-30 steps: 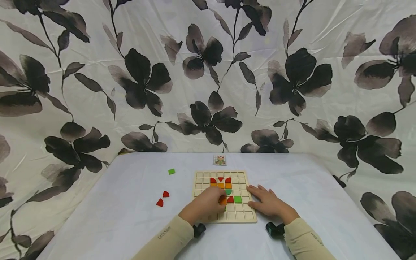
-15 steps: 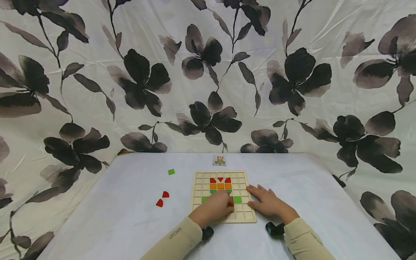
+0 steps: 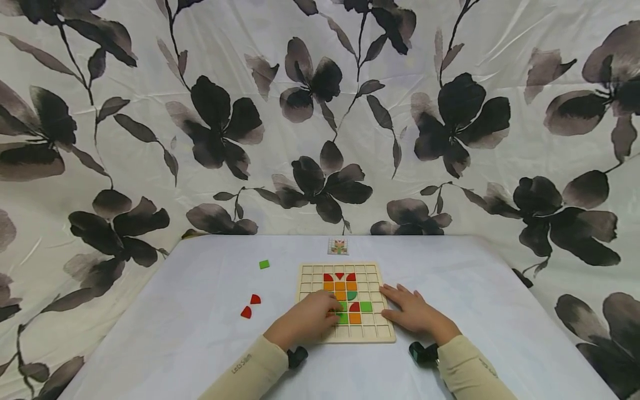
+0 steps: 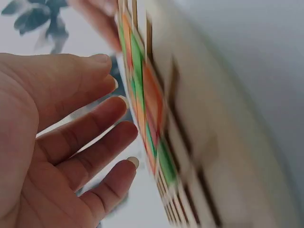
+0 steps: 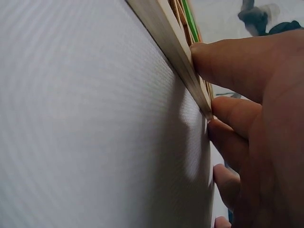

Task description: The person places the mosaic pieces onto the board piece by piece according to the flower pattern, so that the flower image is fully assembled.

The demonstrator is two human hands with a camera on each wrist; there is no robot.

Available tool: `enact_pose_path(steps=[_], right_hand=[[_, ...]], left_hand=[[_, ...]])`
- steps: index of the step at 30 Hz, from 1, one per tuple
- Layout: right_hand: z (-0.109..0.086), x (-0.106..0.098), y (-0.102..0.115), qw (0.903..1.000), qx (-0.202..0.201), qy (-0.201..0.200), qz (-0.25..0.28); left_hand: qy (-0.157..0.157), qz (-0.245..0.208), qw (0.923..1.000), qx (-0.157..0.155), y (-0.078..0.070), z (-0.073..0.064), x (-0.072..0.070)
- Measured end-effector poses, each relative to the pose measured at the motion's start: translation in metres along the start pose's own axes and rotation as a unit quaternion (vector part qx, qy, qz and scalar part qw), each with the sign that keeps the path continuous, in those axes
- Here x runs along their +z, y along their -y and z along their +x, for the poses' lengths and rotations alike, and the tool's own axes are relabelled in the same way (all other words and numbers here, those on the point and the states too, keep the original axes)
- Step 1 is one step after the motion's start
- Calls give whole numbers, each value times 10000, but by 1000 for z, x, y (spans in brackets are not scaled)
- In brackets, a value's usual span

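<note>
A wooden grid board (image 3: 372, 331) lies on the table, with red, orange and green pieces set in its cells. An orange square tile (image 3: 354, 318) sits in a lower cell, below a red quarter-round tile (image 3: 354, 306). Over the board's left half is my left hand (image 3: 306, 318), fingers loosely bent; the left wrist view shows nothing between thumb and fingers. It hides some cells. My right hand (image 3: 415, 311) rests at the board's right edge, fingers spread. In the right wrist view its fingertips (image 5: 202, 57) touch the board's side (image 5: 175, 52).
Left of the board lie two loose red quarter-round tiles (image 3: 246, 312) and a green square tile (image 3: 264, 264). A small pattern card (image 3: 338, 246) lies behind the board. A floral cloth (image 3: 330, 189) hangs behind the white table (image 3: 200, 333).
My left hand carried an orange tile down to the board's lower cells and let go of it there. It has since drawn back left. The right hand has stayed still.
</note>
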State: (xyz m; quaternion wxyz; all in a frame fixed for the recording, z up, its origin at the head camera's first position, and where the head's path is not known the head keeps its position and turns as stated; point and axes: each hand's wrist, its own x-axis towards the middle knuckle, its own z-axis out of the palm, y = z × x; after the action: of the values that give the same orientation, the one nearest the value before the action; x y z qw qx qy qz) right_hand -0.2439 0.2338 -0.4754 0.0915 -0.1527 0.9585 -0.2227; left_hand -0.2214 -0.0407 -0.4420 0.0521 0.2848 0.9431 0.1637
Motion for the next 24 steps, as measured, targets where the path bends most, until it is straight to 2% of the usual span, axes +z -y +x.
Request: enact_pose_path(steps=[3,7,13,18,24], right_hand=[[0,0,1,10000,-2,5,-5],[0,-2,2,10000,-6,11,-27],[-1,-4,4,10000,-57,29,-27],[0,-3,3,10000,-23,23,-20],[0,-3,1,10000,-67,20,-21]], left_hand=[[-26,-177,9987,-473,18,-10,-10],[-255,-174,9960,-842,45,-23,-24],[-620,444,9894,-1233,85,-40,-39],[-402,813,9846,-1495,113,-50,-49],[69,551,9817,-1821,132,-58,-53]])
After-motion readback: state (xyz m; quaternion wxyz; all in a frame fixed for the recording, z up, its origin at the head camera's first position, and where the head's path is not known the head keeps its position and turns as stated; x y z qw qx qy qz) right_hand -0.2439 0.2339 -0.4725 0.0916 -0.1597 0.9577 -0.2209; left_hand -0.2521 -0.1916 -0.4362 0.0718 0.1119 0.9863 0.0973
